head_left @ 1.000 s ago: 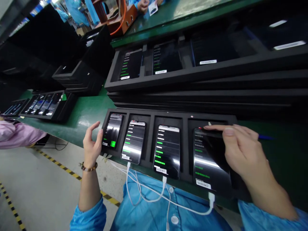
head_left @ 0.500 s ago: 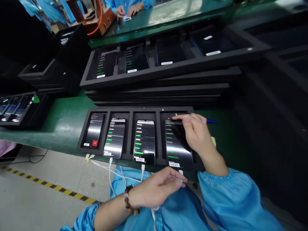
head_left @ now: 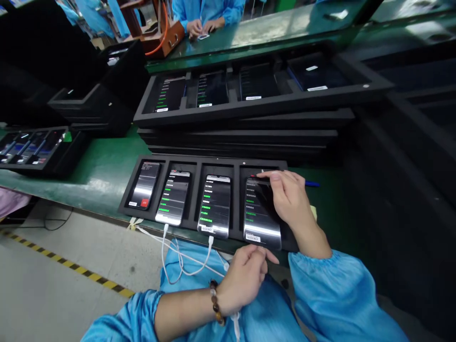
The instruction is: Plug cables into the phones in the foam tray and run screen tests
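Note:
A black foam tray holds phones with lit screens. My right hand lies over the upper right of the rightmost phone, fingers stretched out, with the index fingertip at the phone's top edge. A blue pen sticks out beyond that hand; whether the hand touches it I cannot tell. At the same phone's bottom edge, my left hand is closed with one finger pointing out. A white charging cable emerges under it; its plug is hidden. White cable plugs sit at the lower ends of the two middle phones. The leftmost phone shows a red square.
Behind stands a stack of black trays, the top one holding phones. More trays stand at left and as a dark mass at right. Across the green bench, a co-worker's hands handle a small white item beside a wooden stand.
My left hand has turned and curled its fingers at the rightmost phone's bottom edge, covering the white plug seen there before. My right hand stays at the phone's top. The view has shifted slightly.

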Action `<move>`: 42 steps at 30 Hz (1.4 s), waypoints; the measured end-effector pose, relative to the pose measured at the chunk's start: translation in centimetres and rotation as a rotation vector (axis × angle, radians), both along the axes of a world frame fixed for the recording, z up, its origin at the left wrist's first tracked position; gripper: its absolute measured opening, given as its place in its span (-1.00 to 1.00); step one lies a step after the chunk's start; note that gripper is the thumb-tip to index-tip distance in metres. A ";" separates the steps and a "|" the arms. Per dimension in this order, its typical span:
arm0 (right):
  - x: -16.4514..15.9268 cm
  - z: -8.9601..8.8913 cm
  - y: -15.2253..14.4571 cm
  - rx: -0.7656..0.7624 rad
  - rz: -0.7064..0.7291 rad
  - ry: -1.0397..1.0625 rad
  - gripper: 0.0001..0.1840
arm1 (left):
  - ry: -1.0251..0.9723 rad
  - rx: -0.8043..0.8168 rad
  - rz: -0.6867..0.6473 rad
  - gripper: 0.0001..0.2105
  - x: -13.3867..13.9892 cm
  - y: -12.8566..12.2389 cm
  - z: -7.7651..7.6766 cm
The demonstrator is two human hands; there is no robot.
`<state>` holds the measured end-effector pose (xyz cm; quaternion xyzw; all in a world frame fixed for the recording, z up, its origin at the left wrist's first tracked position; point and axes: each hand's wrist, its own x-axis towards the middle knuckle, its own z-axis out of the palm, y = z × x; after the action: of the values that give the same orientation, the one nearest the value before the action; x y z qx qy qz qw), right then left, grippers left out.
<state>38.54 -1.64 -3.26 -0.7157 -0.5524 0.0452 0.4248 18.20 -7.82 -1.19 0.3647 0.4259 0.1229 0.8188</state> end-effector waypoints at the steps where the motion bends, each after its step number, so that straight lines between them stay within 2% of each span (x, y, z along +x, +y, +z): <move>1: 0.0 0.0 0.0 -0.002 0.002 -0.002 -0.39 | 0.011 0.028 0.021 -0.37 0.0 -0.3 -0.2; 5: 0.0 0.1 -0.1 -0.012 0.013 -0.004 -0.36 | 0.015 0.101 0.035 -0.29 0.0 -1.0 -1.1; 10: 0.0 0.1 -0.1 -0.014 0.008 0.021 -0.36 | -0.022 0.067 0.033 -0.22 -0.2 -0.4 -1.0; 13: 0.2 0.1 -0.5 -0.045 0.036 0.036 -0.45 | -0.039 0.064 0.004 -0.20 -0.4 0.1 -0.7; 16: 0.7 0.1 -1.4 -0.130 0.127 -0.009 -0.55 | -0.059 0.054 -0.023 -0.21 -0.7 0.2 -0.6; 20: 1.3 0.6 -2.6 -0.236 0.265 -0.067 -0.39 | -0.056 0.075 -0.057 -0.24 -1.0 0.1 -0.9; 24: 1.4 1.0 -3.1 -0.270 0.297 -0.058 -0.32 | -0.052 0.143 -0.124 -0.30 -1.4 0.1 -0.9; 30: 1.0 1.0 -2.6 -0.225 0.192 0.024 -0.50 | -0.078 0.414 -0.430 -0.47 -3.5 1.3 1.6; 33: 0.8 1.0 -2.1 -0.218 0.117 0.086 -0.58 | -0.109 0.520 -0.529 -0.45 -5.3 2.4 3.0; 39: 0.7 0.7 -0.9 -0.149 0.061 0.086 -0.63 | -0.094 0.662 -0.542 -0.43 -9.0 4.8 5.1; 42: 0.6 0.7 -0.8 -0.148 0.060 0.034 -0.62 | -0.068 0.627 -0.467 -0.51 -11.3 6.2 6.2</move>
<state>39.14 -2.48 -2.57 -0.7274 -0.5616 0.1110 0.3785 6.92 -1.65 4.99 0.6800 0.2459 0.0695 0.6873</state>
